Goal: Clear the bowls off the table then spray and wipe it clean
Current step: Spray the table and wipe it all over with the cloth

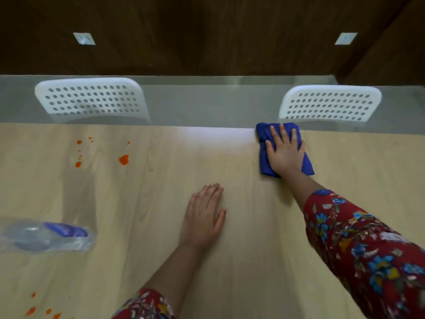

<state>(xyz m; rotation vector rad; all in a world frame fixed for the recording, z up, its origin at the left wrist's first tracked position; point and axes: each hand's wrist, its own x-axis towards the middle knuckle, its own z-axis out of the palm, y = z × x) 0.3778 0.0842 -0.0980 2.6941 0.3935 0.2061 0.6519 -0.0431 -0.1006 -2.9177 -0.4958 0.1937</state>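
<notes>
Two hands on table (pixel 253 249): right hand (pixel 285 153) flat, fingers spread, pressing blue cloth (pixel 264 164) at far edge; left hand (pixel 204 217) flat, empty. Orange spills (pixel 123 159) lie well left of cloth, left hand nearer. Blurred item far left, probably spray bottle (pixel 46 236).

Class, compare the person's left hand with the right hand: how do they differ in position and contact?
The right hand presses on a folded blue cloth; the left hand rests on the bare table. The right hand reaches the table's far edge; the left hand lies nearer the person. The right hand's fingers are spread; the left hand's lie together. Both are palm down with straight fingers.
</notes>
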